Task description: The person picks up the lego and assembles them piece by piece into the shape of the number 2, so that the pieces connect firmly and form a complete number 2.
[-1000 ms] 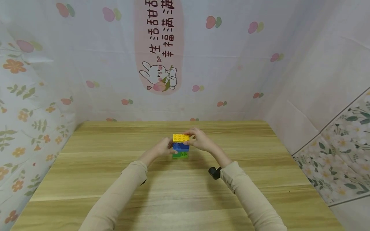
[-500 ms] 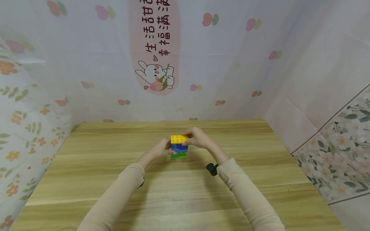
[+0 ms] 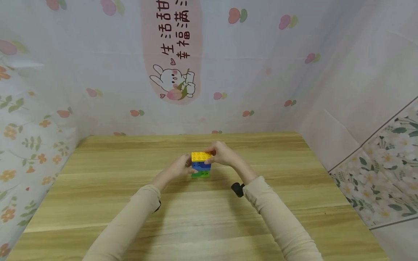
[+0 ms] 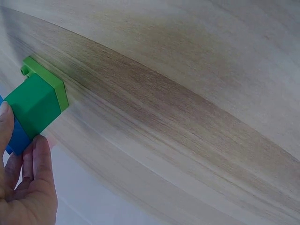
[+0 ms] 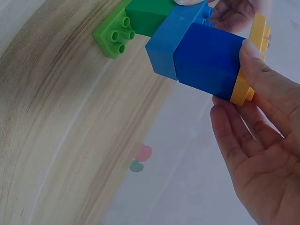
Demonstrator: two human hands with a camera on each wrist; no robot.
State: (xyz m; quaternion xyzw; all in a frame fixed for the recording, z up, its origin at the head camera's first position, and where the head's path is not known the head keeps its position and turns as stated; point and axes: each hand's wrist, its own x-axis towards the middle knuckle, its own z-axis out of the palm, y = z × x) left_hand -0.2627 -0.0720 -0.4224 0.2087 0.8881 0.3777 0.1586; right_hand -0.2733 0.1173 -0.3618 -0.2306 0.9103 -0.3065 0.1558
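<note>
A stack of toy building bricks stands on the wooden table point(image 3: 202, 217). From the bottom up it has a light green flat brick point(image 5: 107, 42), a dark green block point(image 4: 35, 103), a lighter blue brick point(image 5: 161, 54), a dark blue block point(image 5: 208, 58) and a yellow studded brick point(image 3: 197, 156). My left hand point(image 3: 179, 166) grips the stack from the left at the lighter blue brick, thumb in front and fingers behind. From the right, my right hand point(image 3: 223, 153) pinches the yellow brick at the top, its thumb on the near side. The hands hide parts of the stack.
A black rounded object point(image 3: 237, 189) sits by the right sleeve cuff. Behind the table hangs a white printed curtain point(image 3: 261, 72) with a rabbit picture. Floral sheets point(image 3: 392, 163) close off both sides.
The head view has shifted slightly, so the whole scene sits a little further left. Both hands keep their hold on the stack, with no clear change among the bricks.
</note>
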